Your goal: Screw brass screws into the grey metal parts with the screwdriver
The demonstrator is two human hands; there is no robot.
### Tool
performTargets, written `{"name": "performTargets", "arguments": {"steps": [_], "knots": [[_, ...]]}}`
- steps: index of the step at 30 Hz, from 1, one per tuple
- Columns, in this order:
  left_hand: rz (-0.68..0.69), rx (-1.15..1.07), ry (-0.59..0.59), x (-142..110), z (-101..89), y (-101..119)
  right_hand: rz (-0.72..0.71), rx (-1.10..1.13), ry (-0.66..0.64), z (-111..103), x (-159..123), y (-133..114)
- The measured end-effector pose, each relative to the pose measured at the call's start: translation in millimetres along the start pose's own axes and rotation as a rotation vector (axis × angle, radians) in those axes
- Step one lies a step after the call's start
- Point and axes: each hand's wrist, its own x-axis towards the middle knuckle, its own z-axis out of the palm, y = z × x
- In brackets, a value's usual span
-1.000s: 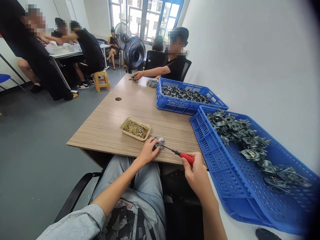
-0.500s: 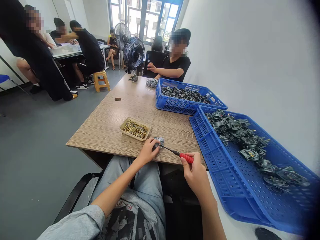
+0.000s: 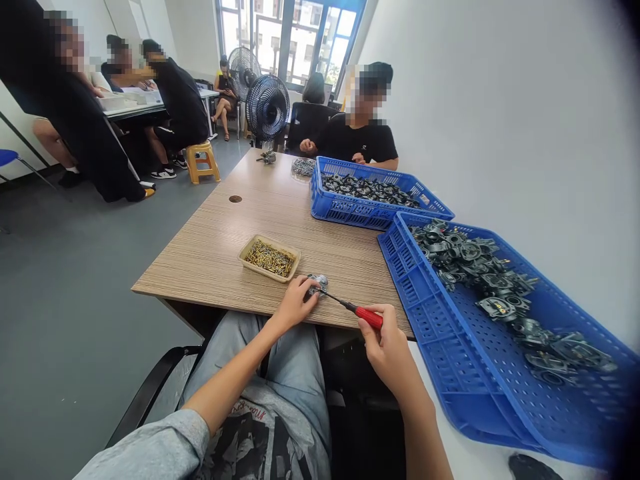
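My left hand [image 3: 299, 300] is closed on a small grey metal casting [image 3: 320, 281], holding it down on the table near the front edge; the hand covers much of it. In my right hand [image 3: 389, 343] is the red handle of a screwdriver [image 3: 369, 316]. Its thin dark shaft points left, and the tip meets the casting beside my left fingers. Just beyond my left hand sits a cream tray [image 3: 245, 259] full of small brass-coloured pieces, like screws or jets.
Grey metal castings lie in a blue crate [image 3: 435, 340] on the right. Farther back, another blue crate [image 3: 350, 215] holds darker parts. Behind it sits a co-worker [image 3: 357, 143]. A clear dish [image 3: 303, 167] of small metal pieces and one casting [image 3: 267, 157] stand at the far end.
My right hand and the screwdriver handle have shifted slightly left. My left hand stays in place. Across the table, the co-worker has lowered an arm and turned toward the crate.
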Motion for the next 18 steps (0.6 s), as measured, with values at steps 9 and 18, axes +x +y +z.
{"name": "performTargets", "arguments": {"steps": [9, 18], "knots": [[0.008, -0.004, 0.008, 0.6, -0.3, 0.2, 0.120, -0.235, 0.069, -0.2, 3.4, 2.7], [-0.001, -0.004, 0.014, 0.5, 1.2, -2.2, -0.023, 0.011, -0.020, 1.6, -0.7, 2.8]]}}
